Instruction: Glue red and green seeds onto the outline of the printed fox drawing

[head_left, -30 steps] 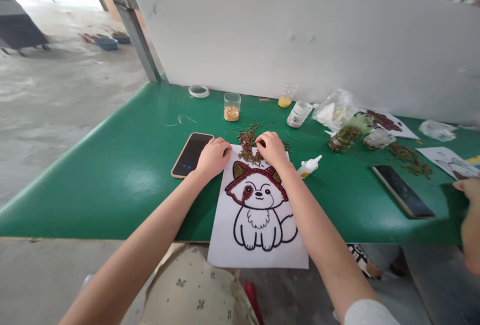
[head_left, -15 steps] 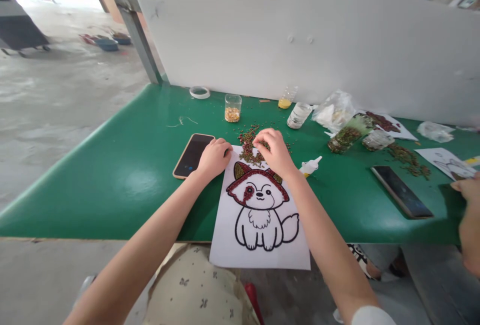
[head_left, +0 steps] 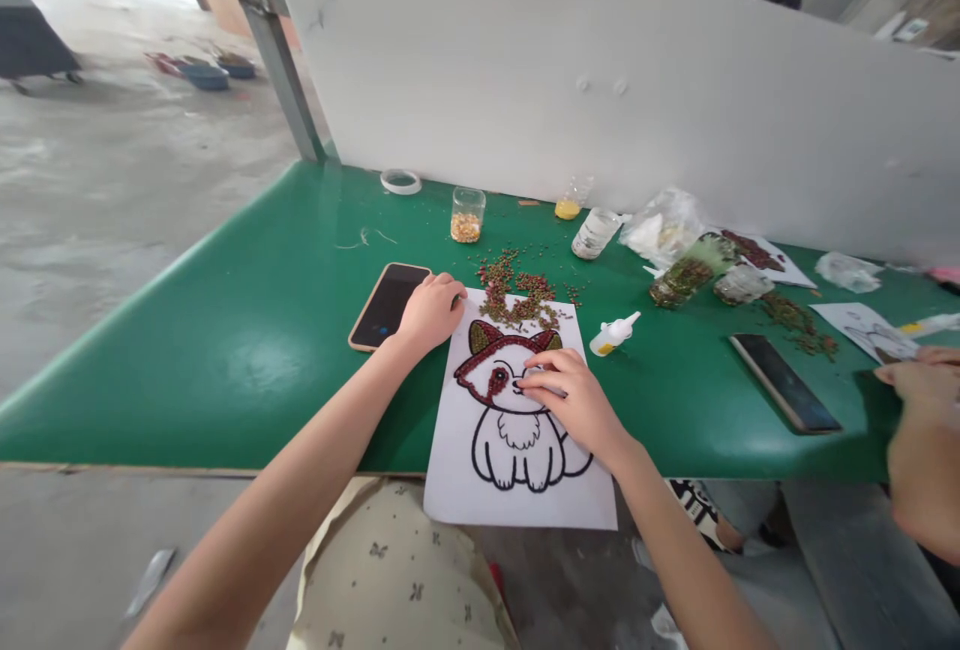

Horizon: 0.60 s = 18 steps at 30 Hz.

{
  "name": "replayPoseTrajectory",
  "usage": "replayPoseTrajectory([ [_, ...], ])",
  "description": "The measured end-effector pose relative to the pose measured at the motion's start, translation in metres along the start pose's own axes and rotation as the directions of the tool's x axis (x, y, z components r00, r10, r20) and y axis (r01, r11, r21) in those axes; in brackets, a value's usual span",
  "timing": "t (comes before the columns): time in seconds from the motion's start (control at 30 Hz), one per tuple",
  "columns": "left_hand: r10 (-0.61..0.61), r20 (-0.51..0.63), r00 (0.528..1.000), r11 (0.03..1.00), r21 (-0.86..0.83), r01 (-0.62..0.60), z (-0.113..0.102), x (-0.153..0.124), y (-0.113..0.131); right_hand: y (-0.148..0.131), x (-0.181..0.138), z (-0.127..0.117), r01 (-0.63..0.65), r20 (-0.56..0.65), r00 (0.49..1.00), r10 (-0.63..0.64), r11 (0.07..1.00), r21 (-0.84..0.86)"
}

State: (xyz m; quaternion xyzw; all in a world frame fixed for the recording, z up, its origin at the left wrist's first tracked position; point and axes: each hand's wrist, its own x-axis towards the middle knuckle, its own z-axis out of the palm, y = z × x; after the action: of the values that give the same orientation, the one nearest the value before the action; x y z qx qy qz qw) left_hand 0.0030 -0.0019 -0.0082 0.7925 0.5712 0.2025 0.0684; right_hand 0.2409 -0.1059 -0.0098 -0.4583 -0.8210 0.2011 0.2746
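Filling the far side, a white panel [head_left: 600,60] stands upright along the back edge of the green counter [head_left: 247,330]. On the near edge of that counter lies a white sheet [head_left: 517,500] printed with a black cartoon animal, its near end hanging over the edge toward my lap. The animal's ears and the band over its head are already covered in dark red and greenish beans, as is one eye patch. My left hand [head_left: 431,310] lies loosely curled, gripping nothing, with its fingertips pressing on the far left corner of the sheet. My right hand [head_left: 570,400] rests on the drawing with thumb and fingertips drawn together at the animal's face; I cannot tell whether a bean sits between them. At the right edge a co-worker's hand [head_left: 919,380] is on the counter, well apart from mine. A dark phone [head_left: 386,305] lies just left of my left hand, and a second phone [head_left: 784,383] lies to the right near that co-worker. Clear bags [head_left: 664,225] of beans lie far right. A loose pile of beans [head_left: 517,295] spreads across the sheet's far edge. A small jar [head_left: 466,215] of yellow kernels stands beyond it. A little glue bottle [head_left: 613,333] lies on its side just right of the sheet.
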Motion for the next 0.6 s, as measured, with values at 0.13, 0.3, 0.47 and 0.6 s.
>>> replayPoseTrajectory([
  [0.13, 0.010, -0.017, 1.000, 1.000, -0.011, -0.011, 0.002, 0.001, -0.002, -0.003, 0.001, -0.007, -0.048, 0.002, 0.999, 0.048, 0.998, -0.035],
  [0.3, 0.011, -0.024, 1.000, 1.000, -0.026, -0.012, 0.004, 0.001, -0.003, -0.005, 0.004, -0.010, -0.035, 0.070, 0.997, 0.040, 0.997, -0.074],
  [0.47, 0.016, -0.029, 0.999, 1.000, -0.021, -0.017, 0.005, 0.001, -0.004, -0.007, 0.009, -0.009, 0.027, 0.121, 0.993, -0.016, 0.996, -0.086],
  [0.6, 0.009, -0.029, 1.000, 1.000, -0.021, -0.010, 0.005, 0.001, -0.004, -0.012, 0.012, -0.009, 0.045, 0.154, 0.988, -0.031, 0.995, -0.087],
])
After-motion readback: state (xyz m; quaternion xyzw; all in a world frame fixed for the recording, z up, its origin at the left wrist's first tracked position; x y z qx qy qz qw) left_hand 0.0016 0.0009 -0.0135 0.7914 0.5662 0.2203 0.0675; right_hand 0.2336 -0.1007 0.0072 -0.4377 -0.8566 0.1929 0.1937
